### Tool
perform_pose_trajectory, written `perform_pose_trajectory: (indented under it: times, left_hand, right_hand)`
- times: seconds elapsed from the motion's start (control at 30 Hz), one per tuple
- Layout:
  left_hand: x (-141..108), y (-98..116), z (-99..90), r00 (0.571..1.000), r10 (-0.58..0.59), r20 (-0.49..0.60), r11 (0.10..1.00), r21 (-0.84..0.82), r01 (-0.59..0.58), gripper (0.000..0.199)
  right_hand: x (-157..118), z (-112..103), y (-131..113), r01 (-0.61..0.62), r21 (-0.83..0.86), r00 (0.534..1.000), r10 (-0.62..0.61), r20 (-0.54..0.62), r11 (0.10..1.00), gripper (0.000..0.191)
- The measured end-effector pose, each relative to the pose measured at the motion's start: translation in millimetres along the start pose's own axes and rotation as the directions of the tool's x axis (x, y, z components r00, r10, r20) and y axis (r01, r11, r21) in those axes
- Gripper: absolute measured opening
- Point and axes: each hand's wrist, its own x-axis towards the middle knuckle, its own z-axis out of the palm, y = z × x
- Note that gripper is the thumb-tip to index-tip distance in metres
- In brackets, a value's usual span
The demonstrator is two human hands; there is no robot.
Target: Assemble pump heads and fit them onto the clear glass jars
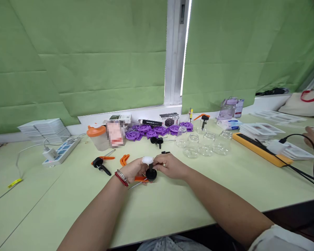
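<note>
Cap (151, 175) — clamped by left hand (135, 169) and right hand (170, 165) (contact partly hidden) — could slip if either grip loosens

On the pale green surface (54, 202) are placed a black-and-orange part (98, 162), purple parts (133, 135), clear jars (206, 149), and a yellow power strip (260, 149).

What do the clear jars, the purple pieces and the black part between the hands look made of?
Clear jars: glass or clear plastic, smooth and glossy; see-through with bright highlights.
Purple pieces: probably molded plastic, satin-looking; one even colour, open cut-out pattern.
Black part: likely plastic, smooth, slightly shiny; evenly dark round disc, partly covered by fingers.
</note>
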Motion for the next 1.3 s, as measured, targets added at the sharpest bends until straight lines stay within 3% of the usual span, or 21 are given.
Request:
perform_pose_trajectory:
  times: [0.2, 0.53, 0.77, 1.03, 1.3]
  left_hand:
    - [-0.2, -0.3, 0.2, 1.000, 0.016, 0.008, 1.000, 0.013, -0.016, 0.035]
    - [1.5, -2.0, -2.3, 0.999, 0.032, 0.040, 0.999, -0.013, -0.031, 0.040]
    - [-1.5, 1.4, 0.6, 0.999, 0.016, 0.032, 1.000, -0.006, -0.016, 0.040]
    - [0.4, 0.4, -0.6, 0.998, 0.031, 0.063, 0.999, -0.019, -0.030, 0.042]
    - [2.8, -4.0, -5.1, 0.998, 0.033, 0.059, 0.999, -0.022, -0.031, 0.043]
  right_hand:
    - [-0.6, 2.3, 2.7, 0.036, -0.054, 0.999, -0.037, -0.004, 0.998, 0.013]
    - [-1.1, 6.3, 4.4, -0.044, 0.078, 0.998, 0.048, -0.051, 0.996, 0.008]
    - [-1.9, 10.5, 8.7, -0.010, 0.140, 0.998, 0.018, -0.060, 0.990, 0.009]
    - [-1.2, 16.4, 14.5, -0.082, 0.210, 0.991, 0.103, -0.089, 0.974, 0.004]
    - [-0.4, 21.2, 21.7, -0.116, 0.294, 0.986, 0.146, -0.084, 0.949, 0.009]
